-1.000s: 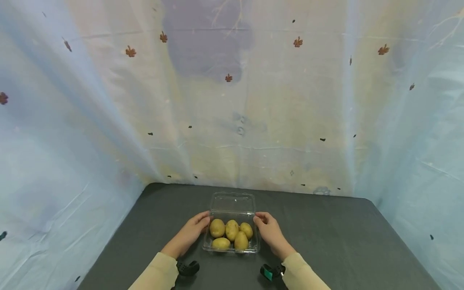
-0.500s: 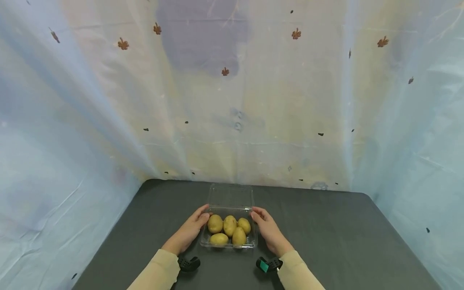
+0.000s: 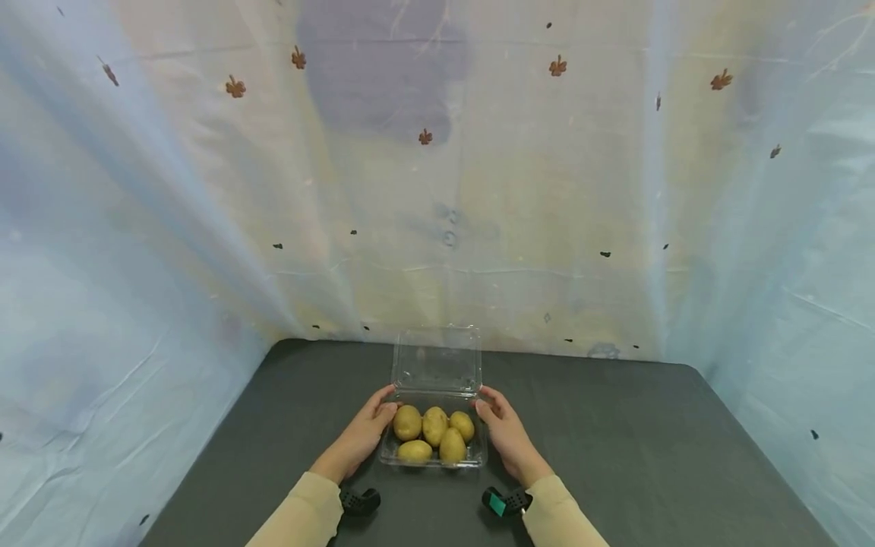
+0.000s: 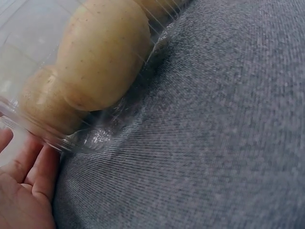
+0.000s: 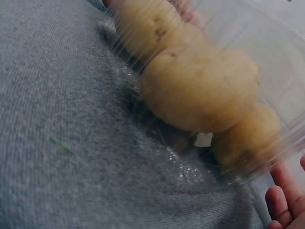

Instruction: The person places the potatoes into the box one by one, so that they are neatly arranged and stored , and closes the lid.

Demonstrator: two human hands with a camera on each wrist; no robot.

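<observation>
A clear plastic clamshell container [image 3: 434,465] rests on the dark table in the head view, its near side toward me. Its transparent lid [image 3: 437,361] stands raised at the back. Several yellow potatoes [image 3: 435,426] lie in the base. My left hand [image 3: 357,438] holds the left side by the back corner, thumb along the rim and fingertips at the hinge. My right hand [image 3: 511,438] holds the right side in the same way. In the wrist views potatoes [image 4: 105,52] [image 5: 205,88] show through the clear wall; the fingers [image 4: 45,167] [image 5: 286,186] touch the container, their tips partly hidden.
A dark grey cloth-covered table [image 3: 615,448] spreads around the container. Pale patterned sheets [image 3: 547,190] hang behind it and at both sides. Black wrist straps [image 3: 360,501] sit by the sleeves. A small green thread [image 5: 63,146] lies on the cloth.
The lid has swung up from lying farther back to a more upright stance. Both hands stay at the container's sides. The head view has shifted slightly; the potatoes keep their places.
</observation>
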